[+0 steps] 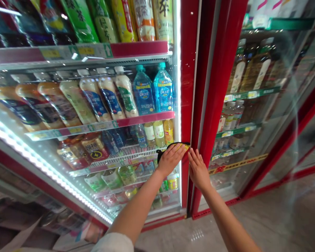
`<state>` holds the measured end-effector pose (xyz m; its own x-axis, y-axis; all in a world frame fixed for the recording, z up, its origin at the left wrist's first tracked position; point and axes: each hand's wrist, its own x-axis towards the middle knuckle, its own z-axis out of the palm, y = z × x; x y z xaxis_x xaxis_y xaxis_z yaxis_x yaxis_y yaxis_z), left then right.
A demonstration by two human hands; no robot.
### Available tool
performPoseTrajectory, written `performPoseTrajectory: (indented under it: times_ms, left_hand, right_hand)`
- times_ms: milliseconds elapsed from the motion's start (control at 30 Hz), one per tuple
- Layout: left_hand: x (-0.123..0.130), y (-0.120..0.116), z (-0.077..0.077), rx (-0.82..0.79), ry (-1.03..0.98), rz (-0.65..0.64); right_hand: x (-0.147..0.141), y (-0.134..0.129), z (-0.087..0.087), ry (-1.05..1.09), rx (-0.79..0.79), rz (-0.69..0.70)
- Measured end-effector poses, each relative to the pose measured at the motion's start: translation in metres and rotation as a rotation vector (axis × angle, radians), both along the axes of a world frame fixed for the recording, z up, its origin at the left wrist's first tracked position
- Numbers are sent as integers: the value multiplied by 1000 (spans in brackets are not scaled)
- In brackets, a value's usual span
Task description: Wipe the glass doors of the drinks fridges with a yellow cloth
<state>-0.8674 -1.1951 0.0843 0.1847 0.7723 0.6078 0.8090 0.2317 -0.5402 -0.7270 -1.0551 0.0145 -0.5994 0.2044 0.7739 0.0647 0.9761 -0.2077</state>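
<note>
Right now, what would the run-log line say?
left hand: flat over black-and-yellow item | right hand: fingers extended at red door frame | bottles: on cooler shelves

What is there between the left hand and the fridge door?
A black and yellow cloth, it seems, pressed under the left hand against the door, in the head view.

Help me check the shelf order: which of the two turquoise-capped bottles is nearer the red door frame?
The right-hand one, the last bottle in its row, beside the lit strip; the other turquoise-capped bottle stands between it and a green-labelled bottle.
</note>
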Motion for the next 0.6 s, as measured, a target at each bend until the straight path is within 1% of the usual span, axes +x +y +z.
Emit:
performPoseTrajectory:
  times_ms: [67,100,167,233,300,367,467,500,533,600]
  left_hand:
    - [1,4,-2,-55,46,1]
    - [1,6,0,-87,63,5]
    - [2,11,10,-110,64,23]
    - [4,17,23,-48,28,54]
    - [6,21,29,47,-8,82]
    - [10,21,23,95,-27,96]
    - [13,21,6,41,-2,57]
    - [14,21,3,16,10,41]
    - [13,22,4,-1,18,32]
    - [12,23,11,21,1,51]
  right_hand:
    - [3,2,2,32,-17,-15]
    - [5,3,3,46,-25,-19]
    - [9,5,7,68,-43,-22]
    - [12,7,15,88,-54,-21]
    - [15,10,24,117,-52,-23]
    - [17,13,33,147,-43,-26]
    - [19,15,47,187,-39,-28]
    - [18,16,51,196,-39,-27]
    - [18,16,55,205,-37,-22]
    - [16,17,63,216,-30,-7]
